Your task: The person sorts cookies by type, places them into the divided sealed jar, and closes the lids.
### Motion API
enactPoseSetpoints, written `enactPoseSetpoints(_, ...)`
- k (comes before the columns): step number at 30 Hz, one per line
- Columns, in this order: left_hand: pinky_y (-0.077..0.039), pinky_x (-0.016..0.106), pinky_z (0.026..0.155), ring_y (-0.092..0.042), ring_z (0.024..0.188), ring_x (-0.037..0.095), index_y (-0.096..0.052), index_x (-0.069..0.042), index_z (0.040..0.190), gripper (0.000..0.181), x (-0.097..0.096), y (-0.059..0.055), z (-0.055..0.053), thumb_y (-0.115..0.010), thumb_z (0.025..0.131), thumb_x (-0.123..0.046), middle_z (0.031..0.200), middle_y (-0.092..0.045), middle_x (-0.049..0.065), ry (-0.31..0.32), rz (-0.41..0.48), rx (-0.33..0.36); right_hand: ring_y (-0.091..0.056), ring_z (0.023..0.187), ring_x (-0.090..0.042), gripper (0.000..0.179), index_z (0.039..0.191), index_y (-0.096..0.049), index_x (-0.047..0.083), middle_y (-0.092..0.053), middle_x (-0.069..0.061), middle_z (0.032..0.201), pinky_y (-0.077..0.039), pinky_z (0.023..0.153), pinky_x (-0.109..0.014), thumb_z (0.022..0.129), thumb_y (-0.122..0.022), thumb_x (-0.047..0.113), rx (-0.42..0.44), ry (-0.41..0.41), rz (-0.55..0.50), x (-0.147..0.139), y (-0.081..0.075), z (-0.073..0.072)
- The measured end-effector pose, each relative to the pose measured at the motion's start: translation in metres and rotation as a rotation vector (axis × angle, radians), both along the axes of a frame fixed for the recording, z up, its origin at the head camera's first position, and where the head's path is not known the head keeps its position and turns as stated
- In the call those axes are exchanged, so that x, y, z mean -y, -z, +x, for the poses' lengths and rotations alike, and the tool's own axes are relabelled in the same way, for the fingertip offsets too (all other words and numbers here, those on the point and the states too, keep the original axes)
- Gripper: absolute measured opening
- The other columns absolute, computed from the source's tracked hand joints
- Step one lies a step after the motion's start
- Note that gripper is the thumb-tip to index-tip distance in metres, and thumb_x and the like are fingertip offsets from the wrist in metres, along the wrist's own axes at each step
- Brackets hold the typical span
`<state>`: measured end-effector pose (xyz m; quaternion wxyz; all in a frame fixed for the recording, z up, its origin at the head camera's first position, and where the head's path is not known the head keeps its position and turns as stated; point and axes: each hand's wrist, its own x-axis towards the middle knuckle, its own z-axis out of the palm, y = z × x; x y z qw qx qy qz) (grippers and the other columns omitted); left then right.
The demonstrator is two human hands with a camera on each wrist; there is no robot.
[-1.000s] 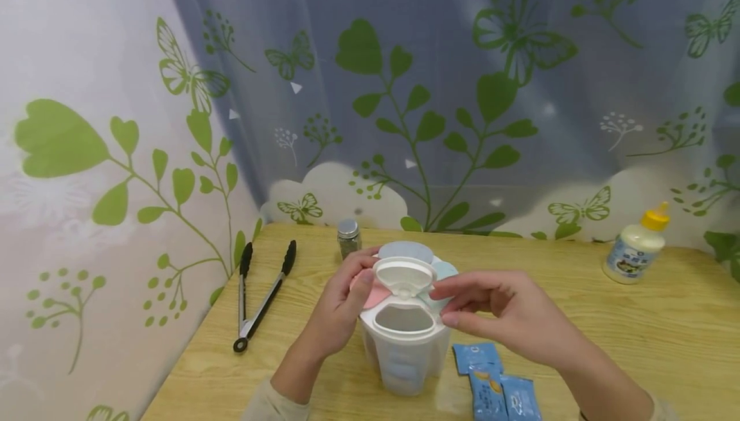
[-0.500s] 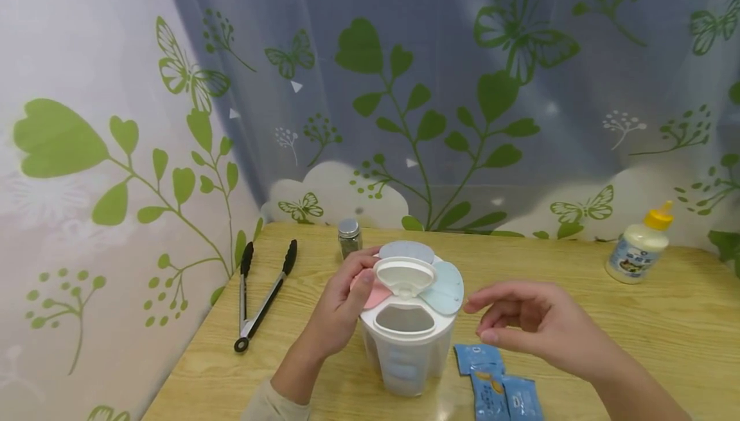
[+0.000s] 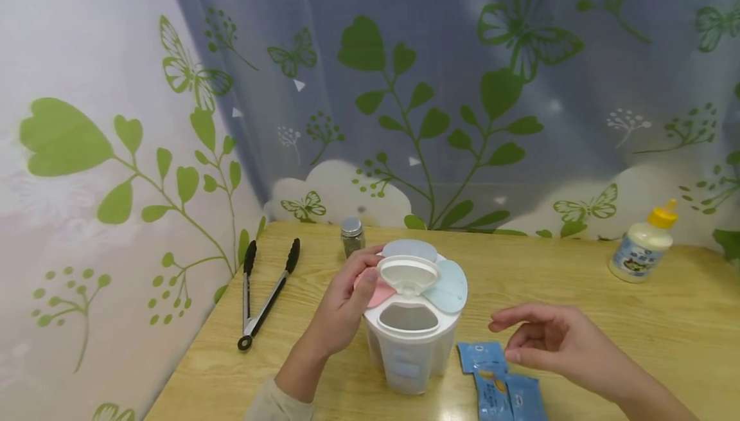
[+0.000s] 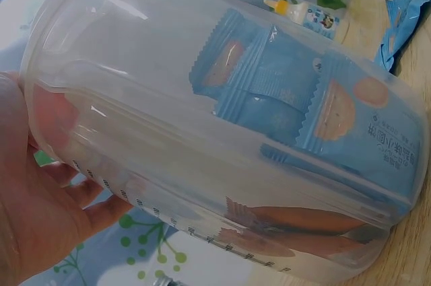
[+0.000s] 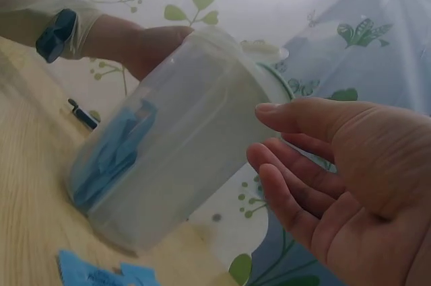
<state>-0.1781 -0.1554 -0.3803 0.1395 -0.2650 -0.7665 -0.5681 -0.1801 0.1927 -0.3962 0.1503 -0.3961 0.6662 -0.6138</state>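
A clear, compartmented storage container (image 3: pixel 407 363) stands upright on the table. Its white top has pink, grey-blue and light blue lids, and the front white lid (image 3: pixel 409 274) is flipped up, baring one opening. My left hand (image 3: pixel 341 305) grips the container's upper left side, thumb on the top by the pink lid. Blue snack packets (image 4: pixel 269 91) fill the lower part of one compartment; a brownish packet (image 4: pixel 303 222) lies in another. My right hand (image 3: pixel 555 344) hovers with loosely bent fingers, holding nothing. Several loose blue packets (image 3: pixel 491 389) lie just left of it.
Tongs with black tips (image 3: pixel 260 305) lie spread at the left. Behind the container stands a small jar with a silver cap (image 3: pixel 352 238). A bottle with a yellow nozzle cap (image 3: pixel 640 247) is at the back right. A patterned curtain (image 3: pixel 439 119) hangs behind the table.
My right hand has drawn away from the container's right side, moving right and nearer to me, beside the loose packets. The left hand keeps its grip, and the front lid stays raised.
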Motion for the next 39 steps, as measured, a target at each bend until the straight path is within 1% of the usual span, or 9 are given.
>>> enactPoseSetpoints(7, -0.036, 0.051, 0.116, -0.043, 0.142, 0.028, -0.060, -0.009, 0.116, 0.022, 0.000, 0.000, 0.001, -0.042, 0.107, -0.016, 0.145, -0.051, 0.009, -0.004, 0.011, 0.011, -0.070, 0.095, -0.014, 0.045, 0.136, -0.058, 0.008, -0.067, 0.006, 0.126, -0.061, 0.077, -0.031, 0.094, -0.058, -0.010, 0.068, 0.028, 0.078, -0.013, 0.018, 0.000)
enactPoseSetpoints(16, -0.033, 0.057, 0.115, -0.042, 0.142, 0.027, -0.060, -0.010, 0.116, 0.022, 0.001, 0.005, -0.001, -0.042, 0.107, -0.016, 0.144, -0.051, 0.007, 0.005, 0.019, 0.029, -0.071, 0.095, -0.014, 0.046, 0.139, -0.055, 0.006, -0.066, 0.007, 0.129, -0.060, 0.080, -0.028, 0.095, -0.057, -0.009, 0.170, -0.026, 0.081, -0.027, 0.048, 0.002)
enactPoseSetpoints(19, -0.034, 0.056, 0.115, -0.043, 0.141, 0.026, -0.060, -0.010, 0.116, 0.022, 0.001, 0.005, -0.001, -0.042, 0.107, -0.016, 0.145, -0.051, 0.008, 0.002, 0.017, 0.023, -0.070, 0.087, -0.011, 0.043, 0.139, -0.055, 0.008, -0.071, 0.002, 0.120, -0.057, 0.068, -0.024, 0.098, -0.055, -0.003, 0.316, -0.040, 0.129, -0.033, 0.055, 0.003)
enactPoseSetpoints(23, -0.035, 0.056, 0.115, -0.043, 0.141, 0.027, -0.060, -0.010, 0.117, 0.022, 0.000, 0.003, 0.000, -0.042, 0.107, -0.016, 0.145, -0.051, 0.008, -0.003, 0.009, 0.012, -0.069, 0.078, -0.007, 0.044, 0.141, -0.054, 0.015, -0.075, -0.006, 0.101, -0.039, 0.046, -0.029, 0.100, -0.052, -0.001, 0.437, -0.084, 0.156, -0.038, 0.067, 0.003)
enactPoseSetpoints(27, -0.034, 0.056, 0.115, -0.043, 0.141, 0.027, -0.061, -0.010, 0.117, 0.023, 0.001, 0.002, 0.000, -0.042, 0.107, -0.016, 0.144, -0.051, 0.008, -0.003, 0.009, 0.006, -0.068, 0.077, -0.004, 0.047, 0.142, -0.053, 0.018, -0.075, -0.003, 0.102, -0.036, 0.046, -0.027, 0.100, -0.051, -0.002, 0.451, -0.124, 0.123, -0.041, 0.079, 0.004)
enactPoseSetpoints(30, -0.034, 0.056, 0.115, -0.043, 0.141, 0.027, -0.061, -0.010, 0.117, 0.023, 0.001, 0.002, -0.001, -0.041, 0.107, -0.017, 0.144, -0.051, 0.008, -0.005, 0.010, 0.008, -0.068, 0.078, -0.005, 0.048, 0.143, -0.052, 0.017, -0.074, -0.001, 0.103, -0.047, 0.055, -0.018, 0.099, -0.053, -0.001, 0.472, -0.117, 0.117, -0.042, 0.085, 0.005)
enactPoseSetpoints(33, -0.034, 0.057, 0.115, -0.043, 0.141, 0.027, -0.061, -0.010, 0.117, 0.023, 0.001, 0.002, -0.001, -0.042, 0.107, -0.017, 0.144, -0.051, 0.008, -0.001, 0.011, 0.013, -0.067, 0.080, -0.006, 0.048, 0.144, -0.051, 0.013, -0.071, 0.006, 0.115, -0.055, 0.063, -0.019, 0.098, -0.054, -0.002, 0.477, -0.104, 0.105, -0.043, 0.091, 0.006)
enactPoseSetpoints(36, -0.034, 0.056, 0.115, -0.043, 0.141, 0.026, -0.061, -0.010, 0.116, 0.023, 0.001, 0.003, -0.001, -0.041, 0.107, -0.017, 0.144, -0.051, 0.008, 0.001, 0.011, 0.013, -0.063, 0.073, -0.002, 0.048, 0.141, -0.054, 0.017, -0.063, 0.019, 0.126, -0.054, 0.064, -0.019, 0.097, -0.058, 0.000, 0.454, -0.063, 0.131, -0.045, 0.096, 0.007)
enactPoseSetpoints(39, -0.034, 0.056, 0.115, -0.042, 0.141, 0.026, -0.061, -0.010, 0.117, 0.023, 0.001, 0.003, -0.001, -0.041, 0.107, -0.016, 0.144, -0.051, 0.008, 0.003, 0.010, 0.009, -0.057, 0.065, 0.002, 0.043, 0.136, -0.059, 0.017, -0.054, 0.030, 0.131, -0.051, 0.057, -0.019, 0.095, -0.062, 0.002, 0.357, 0.003, 0.184, -0.046, 0.100, 0.007)
